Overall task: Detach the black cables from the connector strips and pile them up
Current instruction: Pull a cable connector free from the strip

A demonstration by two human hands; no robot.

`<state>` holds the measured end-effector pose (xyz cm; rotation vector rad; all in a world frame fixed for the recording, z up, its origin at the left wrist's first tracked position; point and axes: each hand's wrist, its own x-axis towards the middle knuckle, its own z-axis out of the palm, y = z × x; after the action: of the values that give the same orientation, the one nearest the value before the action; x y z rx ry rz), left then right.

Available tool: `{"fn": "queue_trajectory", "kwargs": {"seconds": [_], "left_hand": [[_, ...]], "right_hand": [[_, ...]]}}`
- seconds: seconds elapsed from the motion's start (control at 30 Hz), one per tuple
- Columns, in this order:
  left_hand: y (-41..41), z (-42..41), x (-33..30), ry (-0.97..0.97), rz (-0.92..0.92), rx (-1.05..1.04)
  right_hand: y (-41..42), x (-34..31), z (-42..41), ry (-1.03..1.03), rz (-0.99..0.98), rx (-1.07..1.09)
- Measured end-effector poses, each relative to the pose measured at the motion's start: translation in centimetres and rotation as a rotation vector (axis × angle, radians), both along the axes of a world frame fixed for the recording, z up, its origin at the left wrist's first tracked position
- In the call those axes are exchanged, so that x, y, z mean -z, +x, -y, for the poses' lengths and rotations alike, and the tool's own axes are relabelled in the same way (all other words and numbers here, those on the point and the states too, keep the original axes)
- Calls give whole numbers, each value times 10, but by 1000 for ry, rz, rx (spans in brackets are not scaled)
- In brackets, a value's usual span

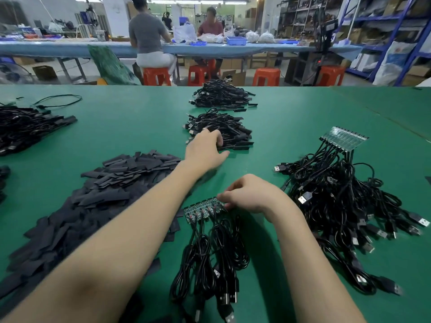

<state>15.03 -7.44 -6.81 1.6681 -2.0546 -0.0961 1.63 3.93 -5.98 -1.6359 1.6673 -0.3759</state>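
A green connector strip [200, 209] lies on the green table in front of me, with several coiled black cables [210, 259] still hanging from its near edge. My right hand [249, 194] pinches the strip's right end. My left hand [205, 148] reaches forward and rests its fingers on the nearer pile of detached black cables [224, 129]; whether it holds one is hidden. A second pile of cables [221, 94] lies behind it. To the right, another connector strip [345, 138] sits with a big tangle of USB cables [345, 199] attached.
A heap of flat black sleeves [93, 201] spreads under my left forearm. More black cable bundles [25, 127] lie at the far left. Beyond the table edge stand orange stools [265, 76], and two people work at a blue bench [70, 48].
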Motion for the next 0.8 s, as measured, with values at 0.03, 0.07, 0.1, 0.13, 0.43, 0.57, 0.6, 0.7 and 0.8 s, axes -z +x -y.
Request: {"fn": "queue_trajectory", "kwargs": {"seconds": [0.03,0.07,0.1,0.13,0.43,0.57,0.6,0.7,0.8], "left_hand": [[2,-10,1,27,-123,25],[6,-20,1,67,-252,43],[10,-32,1,116,-383,55],[15,-43,2,167,-507,70],[43,-97,2,604,-1001,241],[39,-100,2,740,-1249,410],[37,-101,2,760,-1281,410],[35,-101,4,803,-1334,371],[35,-100,6,795,-1321,380]], "right_hand": [[2,1,-1,13,41,28],[3,3,-2,15,83,61],[3,3,-3,15,118,86],[3,4,-4,20,144,95],[-18,2,-7,87,595,155],[-22,4,-4,136,801,194],[-21,4,-3,141,821,190],[-18,5,-3,132,813,189],[-18,5,-2,141,816,196]]}}
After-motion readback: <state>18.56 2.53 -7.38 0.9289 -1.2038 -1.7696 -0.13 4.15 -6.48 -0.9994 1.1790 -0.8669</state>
